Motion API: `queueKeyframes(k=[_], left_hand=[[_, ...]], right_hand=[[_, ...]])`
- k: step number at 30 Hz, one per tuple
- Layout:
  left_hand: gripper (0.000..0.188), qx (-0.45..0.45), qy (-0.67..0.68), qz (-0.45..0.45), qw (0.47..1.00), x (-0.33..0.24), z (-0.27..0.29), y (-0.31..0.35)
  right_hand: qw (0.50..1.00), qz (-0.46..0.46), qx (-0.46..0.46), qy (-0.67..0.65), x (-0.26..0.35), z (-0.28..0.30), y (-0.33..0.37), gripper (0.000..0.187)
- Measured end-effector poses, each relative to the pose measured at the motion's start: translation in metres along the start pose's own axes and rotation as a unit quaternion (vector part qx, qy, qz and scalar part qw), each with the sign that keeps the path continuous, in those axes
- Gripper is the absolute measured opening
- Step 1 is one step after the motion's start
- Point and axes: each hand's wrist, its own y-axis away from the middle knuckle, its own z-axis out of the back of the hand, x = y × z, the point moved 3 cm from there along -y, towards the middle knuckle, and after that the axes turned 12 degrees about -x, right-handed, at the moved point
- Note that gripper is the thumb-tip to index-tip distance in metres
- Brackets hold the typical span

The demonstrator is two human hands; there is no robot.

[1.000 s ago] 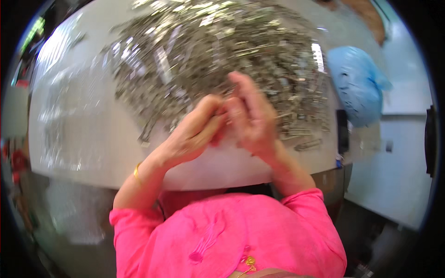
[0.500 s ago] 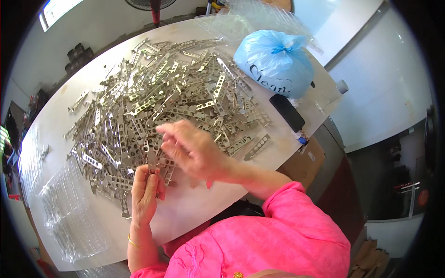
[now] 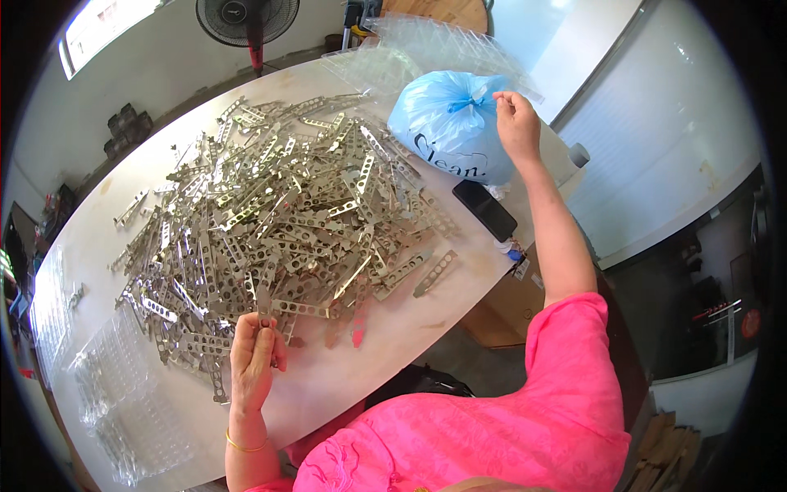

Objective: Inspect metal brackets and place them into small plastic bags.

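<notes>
My left hand [image 3: 256, 361] is closed round the lower end of a flat metal strip with holes [image 3: 263, 302], held upright at the near edge of a large pile of similar perforated metal strips [image 3: 270, 197]. Far off to the right, my right hand [image 3: 518, 127] is raised beside the top of a knotted blue plastic bag [image 3: 447, 123]. Its fingers are pressed together close to the bag's loose end. Whether they pinch the plastic or something small, I cannot make out.
A black phone [image 3: 485, 210] lies in front of the bag, with a small blue item [image 3: 514, 254] nearby. Clear plastic trays [image 3: 123, 394] rest at the table's left, more [image 3: 451, 45] at the back. A cardboard box [image 3: 500, 312] stands below the right edge; a fan [image 3: 248, 20] stands behind.
My right hand has swung from above the pile, near my left hand, out to the blue bag at the far right. My left hand still holds the strip. The view has tilted up slightly.
</notes>
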Motion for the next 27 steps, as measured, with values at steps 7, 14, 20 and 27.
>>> queueKeyframes(k=[7,14,20,27], left_hand=[[0.009,0.006,-0.005,-0.003,1.000,0.001,-0.001,0.001],[0.009,0.011,-0.005,-0.003,1.000,0.001,-0.001,0.002],[0.010,0.004,-0.011,-0.023,1.000,0.005,-0.003,0.001],[0.010,0.005,-0.011,-0.020,1.000,0.005,-0.004,0.001]], right_hand=[[0.984,-0.103,0.138,-0.035,-0.030,-0.052,-0.032,0.027],[0.973,-0.051,0.066,0.216,-0.037,-0.067,-0.042,0.026],[0.975,-0.022,0.065,0.213,-0.046,-0.067,-0.037,0.023],[0.943,-0.043,0.122,0.308,-0.026,-0.067,-0.039,0.031]])
